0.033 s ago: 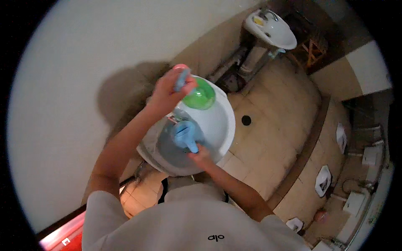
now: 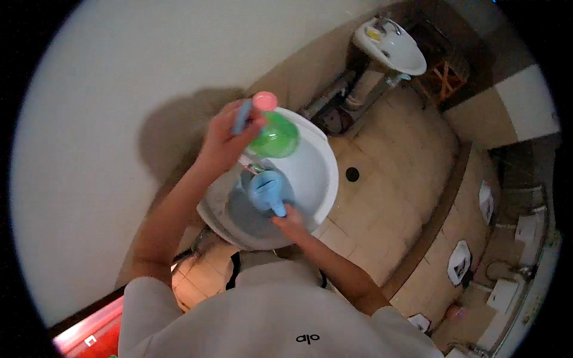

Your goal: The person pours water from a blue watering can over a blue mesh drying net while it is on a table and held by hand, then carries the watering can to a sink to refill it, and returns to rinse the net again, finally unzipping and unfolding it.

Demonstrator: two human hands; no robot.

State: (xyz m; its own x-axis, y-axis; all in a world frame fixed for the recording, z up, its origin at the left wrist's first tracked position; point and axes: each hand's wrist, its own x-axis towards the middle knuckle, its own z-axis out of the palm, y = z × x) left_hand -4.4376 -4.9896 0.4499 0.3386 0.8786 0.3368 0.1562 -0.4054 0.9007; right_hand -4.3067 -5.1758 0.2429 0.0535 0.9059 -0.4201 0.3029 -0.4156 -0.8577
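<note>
My left hand [image 2: 224, 134] is raised over the far left of a white washbasin [image 2: 319, 173], its fingers closed on a light-blue, handle-like piece [image 2: 242, 117]. Beside those fingers are a pink round disc [image 2: 265, 101] and a translucent green, round container [image 2: 277, 136]; whether they join the blue piece I cannot tell. Low in the basin, my right hand [image 2: 289, 222] grips the short handle of a light-blue round plastic vessel [image 2: 267, 190]. A dark slot or gap shows on its top. The tap [image 2: 253, 167] is partly visible between the green container and the vessel.
A wall [image 2: 137, 89] rises close on my left. Another white washbasin [image 2: 400, 51] with a yellow item [image 2: 373, 33] stands farther along it. On the tiled floor [image 2: 394, 161] there is a round dark drain [image 2: 353, 174]. Squat toilets [image 2: 459, 262] line a raised step at right.
The green container has shifted slightly left, and my left hand slightly left and down. More of the pink disc shows beside the fingers. My right hand keeps its grip with little movement.
</note>
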